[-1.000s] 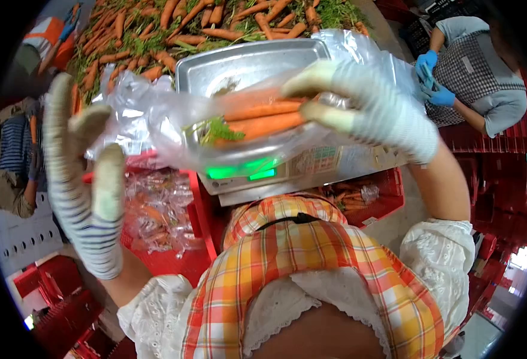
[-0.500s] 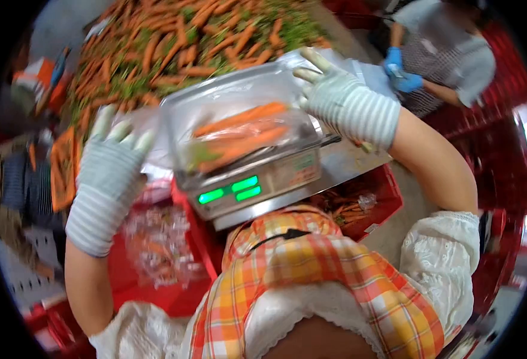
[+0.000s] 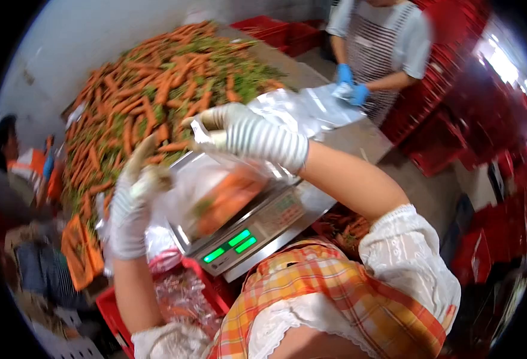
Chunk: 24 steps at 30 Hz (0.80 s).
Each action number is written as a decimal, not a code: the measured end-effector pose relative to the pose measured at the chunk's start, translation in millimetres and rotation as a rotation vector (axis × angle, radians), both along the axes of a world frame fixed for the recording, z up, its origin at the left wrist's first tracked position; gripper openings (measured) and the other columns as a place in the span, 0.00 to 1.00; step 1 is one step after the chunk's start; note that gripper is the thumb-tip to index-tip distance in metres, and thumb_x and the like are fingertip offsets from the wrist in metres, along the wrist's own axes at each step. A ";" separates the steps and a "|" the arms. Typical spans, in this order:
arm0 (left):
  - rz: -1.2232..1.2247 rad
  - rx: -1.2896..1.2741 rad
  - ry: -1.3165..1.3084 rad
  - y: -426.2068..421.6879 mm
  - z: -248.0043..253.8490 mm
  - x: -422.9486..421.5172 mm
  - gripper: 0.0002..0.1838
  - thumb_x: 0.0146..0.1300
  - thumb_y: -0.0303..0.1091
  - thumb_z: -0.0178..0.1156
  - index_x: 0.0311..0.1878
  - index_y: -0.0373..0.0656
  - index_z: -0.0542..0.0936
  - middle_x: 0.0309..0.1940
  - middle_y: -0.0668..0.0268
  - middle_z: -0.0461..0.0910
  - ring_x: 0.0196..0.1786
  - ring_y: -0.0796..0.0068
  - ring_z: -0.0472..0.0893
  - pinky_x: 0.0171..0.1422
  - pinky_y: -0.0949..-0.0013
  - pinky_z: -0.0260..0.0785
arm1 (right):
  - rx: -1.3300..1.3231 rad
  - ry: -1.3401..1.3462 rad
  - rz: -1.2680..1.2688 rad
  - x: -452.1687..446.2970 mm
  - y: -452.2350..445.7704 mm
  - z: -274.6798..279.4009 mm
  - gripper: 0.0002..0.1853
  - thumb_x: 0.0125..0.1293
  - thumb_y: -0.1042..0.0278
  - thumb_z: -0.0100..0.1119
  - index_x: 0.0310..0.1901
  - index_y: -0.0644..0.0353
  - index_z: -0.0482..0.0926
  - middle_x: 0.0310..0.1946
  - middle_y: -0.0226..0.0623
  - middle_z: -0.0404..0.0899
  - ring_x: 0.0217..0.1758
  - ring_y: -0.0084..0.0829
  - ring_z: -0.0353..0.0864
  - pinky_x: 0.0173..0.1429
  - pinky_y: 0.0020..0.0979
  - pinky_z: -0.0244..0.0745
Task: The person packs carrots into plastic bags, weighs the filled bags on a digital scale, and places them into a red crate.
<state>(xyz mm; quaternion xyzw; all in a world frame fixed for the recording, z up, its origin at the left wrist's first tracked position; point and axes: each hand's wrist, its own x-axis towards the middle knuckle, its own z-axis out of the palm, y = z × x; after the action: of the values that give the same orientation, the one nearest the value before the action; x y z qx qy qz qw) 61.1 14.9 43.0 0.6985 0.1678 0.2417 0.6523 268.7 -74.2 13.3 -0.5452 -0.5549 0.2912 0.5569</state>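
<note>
- Head view: a bag of carrots (image 3: 227, 197), blurred, is at the tray of a scale (image 3: 281, 216), green digits lit on the side nearest the wearer; blur hides whether the bag rests flat or is partly lifted.
- The right hand (image 3: 245, 131), in a striped glove, reaches over the far side of the scale. Its grip is narrow, thumb and fingers slightly parted beside a shiny piece of plastic (image 3: 200, 133); whether it has a firm hold cannot be told.
- The left hand (image 3: 136, 200), also gloved, is raised just left of the scale, fingers bent; motion blur makes it impossible to tell how far its grip is open or whether it has hold of anything.
- Beyond the scale, loose carrots (image 3: 150, 110) with green tops cover the surface (image 3: 359, 140).
- Past the scale's far right corner, clear plastic sheeting (image 3: 305, 107) lies near a co-worker (image 3: 374, 48) whose hands wear blue gloves (image 3: 357, 94).
- Below the scale's left side, a red crate (image 3: 112, 317) holds plastic-wrapped packs (image 3: 182, 299).
- An orange container (image 3: 79, 254) stands farther left of the scale.
- Well right of the scale, red crates (image 3: 443, 119) are stacked.
</note>
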 end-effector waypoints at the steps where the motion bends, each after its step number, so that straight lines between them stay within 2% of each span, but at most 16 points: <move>1: -0.020 -0.094 -0.021 -3.8 -4.2 5.6 0.39 0.55 0.38 0.61 0.67 0.35 0.56 0.34 0.65 0.77 0.39 0.78 0.74 0.50 0.73 0.67 | 0.094 -0.249 -0.022 -15.9 0.0 -2.6 0.19 0.52 0.57 0.66 0.43 0.58 0.79 0.36 0.39 0.81 0.38 0.31 0.81 0.44 0.29 0.74; 3: -0.027 -0.208 -0.114 -9.0 -21.5 24.2 0.44 0.53 0.34 0.64 0.69 0.39 0.52 0.49 0.60 0.73 0.51 0.71 0.73 0.58 0.67 0.66 | 0.233 -0.634 -0.078 -40.4 0.6 -5.3 0.22 0.49 0.63 0.65 0.47 0.58 0.76 0.41 0.41 0.80 0.42 0.40 0.80 0.48 0.35 0.74; 4: -0.035 -0.366 -0.181 -8.4 -31.4 25.8 0.47 0.50 0.29 0.66 0.70 0.39 0.49 0.51 0.59 0.71 0.52 0.68 0.74 0.59 0.66 0.66 | 0.266 -0.771 -0.109 -49.0 2.4 -7.5 0.23 0.47 0.66 0.64 0.48 0.57 0.76 0.43 0.43 0.79 0.44 0.44 0.79 0.50 0.37 0.74; 5: -0.002 -0.441 -0.218 -8.6 -42.4 31.4 0.48 0.49 0.27 0.67 0.70 0.38 0.48 0.50 0.59 0.72 0.51 0.68 0.74 0.59 0.67 0.66 | 0.207 -0.800 -0.097 -47.4 8.5 -13.3 0.22 0.45 0.69 0.63 0.46 0.58 0.77 0.40 0.43 0.79 0.44 0.44 0.79 0.49 0.37 0.74; 6: 0.028 -0.513 -0.259 -9.0 -50.2 35.6 0.49 0.47 0.25 0.67 0.70 0.37 0.48 0.49 0.58 0.72 0.51 0.68 0.75 0.58 0.67 0.67 | 0.058 -0.684 -0.001 -43.9 3.2 -4.4 0.21 0.50 0.69 0.60 0.49 0.56 0.77 0.41 0.42 0.79 0.45 0.43 0.79 0.49 0.35 0.74; 9: -0.028 -0.518 -0.249 -9.3 -65.1 31.5 0.51 0.46 0.23 0.68 0.70 0.37 0.45 0.47 0.59 0.74 0.50 0.70 0.75 0.56 0.71 0.68 | 0.060 -0.731 -0.025 -43.1 3.1 -16.1 0.18 0.51 0.68 0.61 0.46 0.56 0.78 0.39 0.40 0.81 0.40 0.40 0.80 0.46 0.32 0.75; 10: -0.071 -0.440 -0.163 -4.6 -66.8 27.7 0.50 0.48 0.24 0.67 0.70 0.36 0.46 0.47 0.60 0.74 0.50 0.72 0.75 0.55 0.71 0.68 | -0.024 -0.602 0.070 -37.8 6.5 -19.9 0.17 0.53 0.64 0.62 0.45 0.57 0.79 0.36 0.37 0.81 0.38 0.33 0.81 0.45 0.29 0.74; 12: -0.014 -0.369 -0.061 -8.3 -66.2 27.2 0.45 0.51 0.26 0.65 0.69 0.35 0.50 0.46 0.59 0.74 0.46 0.75 0.75 0.53 0.72 0.69 | -0.106 -0.229 0.131 -30.7 7.7 -40.3 0.12 0.52 0.67 0.61 0.39 0.59 0.80 0.30 0.38 0.81 0.34 0.32 0.80 0.40 0.32 0.75; 14: 0.023 -0.322 -0.059 -3.1 -75.9 23.0 0.40 0.53 0.27 0.64 0.67 0.33 0.55 0.42 0.60 0.76 0.42 0.79 0.75 0.49 0.76 0.69 | -0.110 -0.133 0.157 -18.2 6.8 -57.7 0.10 0.54 0.69 0.59 0.39 0.61 0.79 0.27 0.39 0.80 0.34 0.27 0.80 0.37 0.30 0.75; 16: 0.152 -0.108 0.314 14.5 -69.6 3.7 0.37 0.52 0.28 0.64 0.65 0.33 0.59 0.37 0.62 0.78 0.37 0.80 0.76 0.44 0.76 0.71 | -0.298 0.547 0.013 -1.5 3.3 -70.2 0.08 0.56 0.71 0.55 0.37 0.61 0.80 0.27 0.41 0.79 0.33 0.28 0.80 0.35 0.28 0.75; 17: 0.090 -0.313 0.173 18.4 -78.3 -0.9 0.35 0.53 0.27 0.62 0.64 0.35 0.61 0.34 0.62 0.78 0.35 0.78 0.77 0.42 0.75 0.72 | -0.267 0.841 -0.102 -1.9 1.0 -76.2 0.06 0.53 0.76 0.51 0.30 0.60 0.79 0.27 0.39 0.79 0.31 0.29 0.78 0.33 0.29 0.75; 18: 0.030 -0.526 0.044 22.5 -87.0 -5.5 0.33 0.53 0.27 0.61 0.63 0.36 0.63 0.31 0.62 0.78 0.33 0.77 0.78 0.40 0.74 0.73 | -0.271 0.841 -0.100 -6.7 -6.3 -78.8 0.06 0.53 0.76 0.51 0.30 0.60 0.79 0.27 0.39 0.79 0.31 0.29 0.78 0.33 0.29 0.75; 20: 0.236 -1.049 -0.440 6.3 -72.0 4.1 0.29 0.54 0.25 0.57 0.62 0.39 0.64 0.32 0.59 0.78 0.31 0.73 0.79 0.39 0.70 0.76 | -0.142 -0.033 -0.066 -20.9 -27.9 -83.7 0.04 0.48 0.78 0.52 0.24 0.58 0.76 0.28 0.37 0.79 0.31 0.30 0.77 0.36 0.32 0.76; 21: 0.305 -0.808 -0.396 30.3 -89.7 3.8 0.27 0.54 0.21 0.53 0.60 0.39 0.66 0.38 0.55 0.78 0.36 0.70 0.80 0.43 0.66 0.78 | 0.111 -0.477 0.153 -29.0 -36.7 -76.0 0.04 0.51 0.75 0.51 0.27 0.58 0.76 0.30 0.33 0.78 0.35 0.31 0.77 0.43 0.34 0.75; 22: 0.310 -0.888 -0.367 51.0 -104.6 -1.4 0.27 0.54 0.19 0.50 0.60 0.41 0.67 0.45 0.50 0.77 0.40 0.67 0.80 0.47 0.66 0.78 | 0.374 -0.911 0.382 -34.9 -43.0 -68.6 0.04 0.55 0.73 0.51 0.30 0.57 0.76 0.31 0.30 0.78 0.39 0.32 0.77 0.50 0.36 0.74; 24: 0.271 -0.814 -0.279 48.7 -122.1 0.8 0.28 0.54 0.17 0.49 0.61 0.42 0.66 0.48 0.48 0.75 0.42 0.67 0.80 0.46 0.69 0.78 | 0.307 -0.745 0.555 -28.6 -49.8 -74.0 0.08 0.56 0.69 0.52 0.35 0.57 0.79 0.34 0.29 0.78 0.41 0.30 0.76 0.54 0.36 0.71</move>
<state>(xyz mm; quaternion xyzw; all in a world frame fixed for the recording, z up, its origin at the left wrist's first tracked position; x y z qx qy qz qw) 61.9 63.5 -79.1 0.3173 0.2497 0.3311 0.8529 240.1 -124.0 -60.7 -0.3552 -0.8774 0.1285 0.2958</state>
